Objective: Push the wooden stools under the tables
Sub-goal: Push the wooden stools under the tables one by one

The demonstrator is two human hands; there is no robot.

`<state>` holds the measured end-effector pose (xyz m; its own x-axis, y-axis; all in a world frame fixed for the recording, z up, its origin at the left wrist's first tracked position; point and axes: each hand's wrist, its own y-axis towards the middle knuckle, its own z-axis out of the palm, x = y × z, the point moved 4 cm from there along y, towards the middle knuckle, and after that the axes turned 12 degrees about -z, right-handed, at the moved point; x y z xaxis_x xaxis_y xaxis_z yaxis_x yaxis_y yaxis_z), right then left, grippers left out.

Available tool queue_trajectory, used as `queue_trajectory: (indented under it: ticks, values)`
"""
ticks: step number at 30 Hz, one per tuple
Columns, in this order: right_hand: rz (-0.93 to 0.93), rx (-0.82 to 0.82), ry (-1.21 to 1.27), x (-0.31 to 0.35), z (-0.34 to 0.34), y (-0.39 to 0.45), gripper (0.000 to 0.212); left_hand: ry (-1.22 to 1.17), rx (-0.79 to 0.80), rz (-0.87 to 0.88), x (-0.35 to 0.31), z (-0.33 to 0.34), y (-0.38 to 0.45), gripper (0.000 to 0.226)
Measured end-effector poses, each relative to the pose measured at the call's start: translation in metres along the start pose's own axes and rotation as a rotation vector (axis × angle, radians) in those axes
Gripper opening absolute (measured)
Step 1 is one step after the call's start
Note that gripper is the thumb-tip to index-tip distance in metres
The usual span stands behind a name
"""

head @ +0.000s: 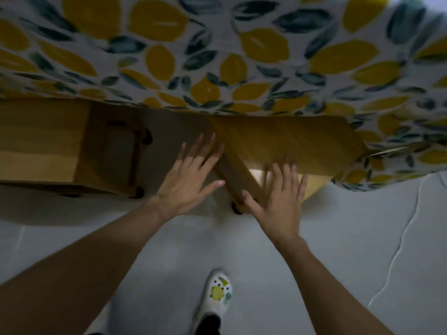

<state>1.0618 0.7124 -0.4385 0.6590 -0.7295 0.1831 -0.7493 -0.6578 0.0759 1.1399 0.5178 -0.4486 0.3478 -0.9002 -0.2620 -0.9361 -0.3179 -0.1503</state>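
A wooden stool (285, 141) stands partly under the table, whose lemon-print cloth (217, 52) hangs over the stool's far edge. One of its slanted legs (238, 180) shows between my hands. My right hand (278, 201) is flat, fingers spread, at the stool's near edge. My left hand (191, 175) hovers open to the left of the leg, holding nothing. A second wooden stool (43, 143) sits at the left, also half under the cloth.
Pale grey floor (338, 238) stretches below the stools. A thin white cable (399, 247) runs across it at the right. My foot in a white patterned shoe (217, 296) stands at the bottom centre.
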Motion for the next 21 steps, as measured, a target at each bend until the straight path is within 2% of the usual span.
queue_trajectory:
  ticks: [6, 11, 21]
  values:
    - [0.007, 0.025, -0.047, -0.021, 0.018, 0.016, 0.1, 0.102, 0.023, 0.127, -0.033, 0.004, 0.06, 0.081]
    - [0.018, -0.021, -0.095, -0.022, 0.018, 0.016, 0.092, 0.203, 0.055, 0.279, -0.031, 0.01, 0.089, 0.081]
    - [0.009, 0.004, -0.151, -0.022, 0.021, 0.018, 0.083, 0.087, -0.004, 0.309, -0.031, 0.009, 0.091, 0.077]
